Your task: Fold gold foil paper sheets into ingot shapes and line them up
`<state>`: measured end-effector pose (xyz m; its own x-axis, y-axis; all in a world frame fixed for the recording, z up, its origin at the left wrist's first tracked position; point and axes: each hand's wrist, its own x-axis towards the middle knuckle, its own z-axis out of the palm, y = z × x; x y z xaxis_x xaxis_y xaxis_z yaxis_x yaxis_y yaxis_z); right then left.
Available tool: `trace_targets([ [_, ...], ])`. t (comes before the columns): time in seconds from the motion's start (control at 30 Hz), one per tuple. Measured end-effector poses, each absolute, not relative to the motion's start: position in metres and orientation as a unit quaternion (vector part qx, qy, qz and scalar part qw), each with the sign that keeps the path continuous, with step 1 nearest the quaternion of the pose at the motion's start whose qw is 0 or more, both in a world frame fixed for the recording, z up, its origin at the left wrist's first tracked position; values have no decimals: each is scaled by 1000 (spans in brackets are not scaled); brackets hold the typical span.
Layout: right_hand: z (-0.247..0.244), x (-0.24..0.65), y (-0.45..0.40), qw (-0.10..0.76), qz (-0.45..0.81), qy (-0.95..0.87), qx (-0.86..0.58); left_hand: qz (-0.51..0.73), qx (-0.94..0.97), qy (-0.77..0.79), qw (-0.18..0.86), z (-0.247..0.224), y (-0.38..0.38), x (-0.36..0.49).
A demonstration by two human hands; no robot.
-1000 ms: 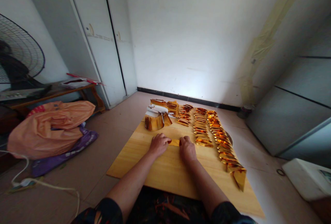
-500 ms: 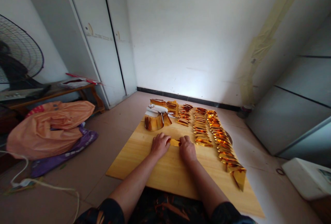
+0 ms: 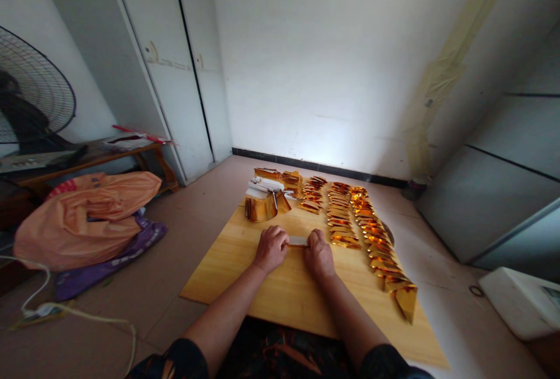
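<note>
1. There was one left hand (image 3: 271, 249) and one right hand (image 3: 320, 255).
2. There was one paper strip (image 3: 298, 241).
3. The rows of gold pieces (image 3: 342, 216) were three.
4. There was one wooden board (image 3: 289, 297), one fan (image 3: 26, 112).
5. There was one orange bag (image 3: 65, 230), one purple bag (image 3: 105, 269).

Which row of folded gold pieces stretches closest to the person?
The rightmost row: its last piece lies well down the board, while the other rows end farther away.
</note>
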<state>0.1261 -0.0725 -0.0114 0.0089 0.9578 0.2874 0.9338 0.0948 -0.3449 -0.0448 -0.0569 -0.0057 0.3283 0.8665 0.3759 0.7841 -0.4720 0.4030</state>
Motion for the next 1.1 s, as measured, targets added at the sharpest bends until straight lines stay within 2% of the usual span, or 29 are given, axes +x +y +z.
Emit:
trace_targets([
  [0.3,-11,129,-75,267,55,-707,-653,283,824,487,68,-11,-54,-45],
  [0.67,-19,131,-72,333,31,-706,-625,377,811,444,41,-17,-53,-45],
  [1.1,-24,132,-70,365,29,-709,-603,358,814,457,39,-12,-55,-44],
])
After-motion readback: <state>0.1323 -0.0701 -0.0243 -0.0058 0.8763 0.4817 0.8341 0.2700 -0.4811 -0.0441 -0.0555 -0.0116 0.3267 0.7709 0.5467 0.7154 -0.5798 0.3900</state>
